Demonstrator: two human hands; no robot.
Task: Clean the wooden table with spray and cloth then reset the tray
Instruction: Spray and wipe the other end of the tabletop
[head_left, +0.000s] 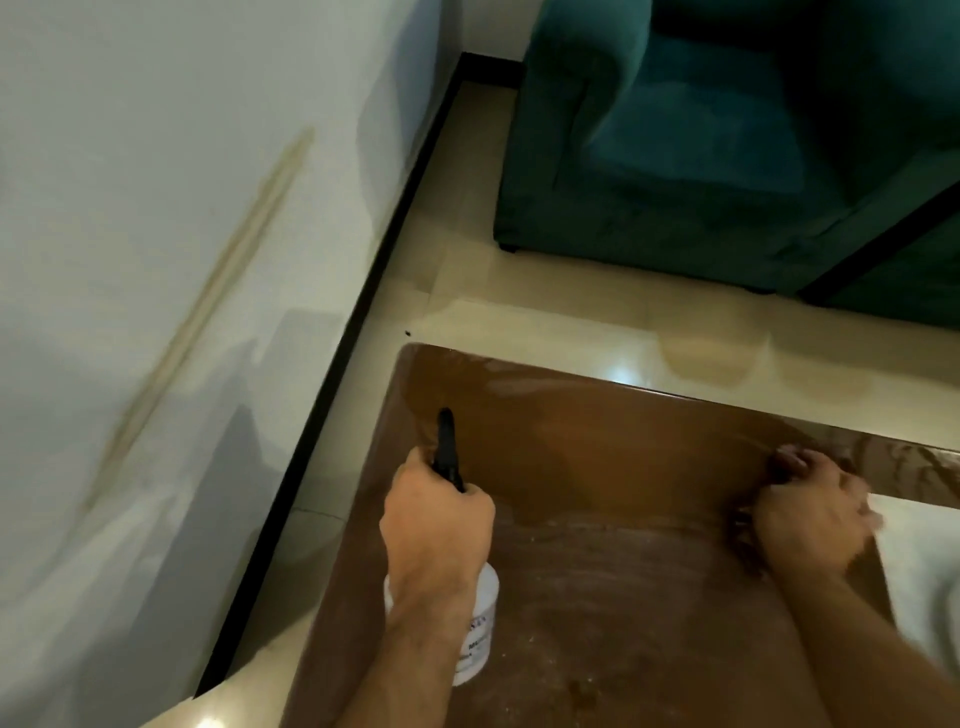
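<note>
Gripped in the left hand (436, 525), a white spray bottle (475, 634) with black nozzle hangs over the wooden table (597, 597); right hand (810, 514) presses a blurred cloth (745, 525) farther right.

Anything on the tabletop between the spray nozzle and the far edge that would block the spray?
Nothing visible: the wooden table is bare ahead of the spray bottle in the left hand.
</note>
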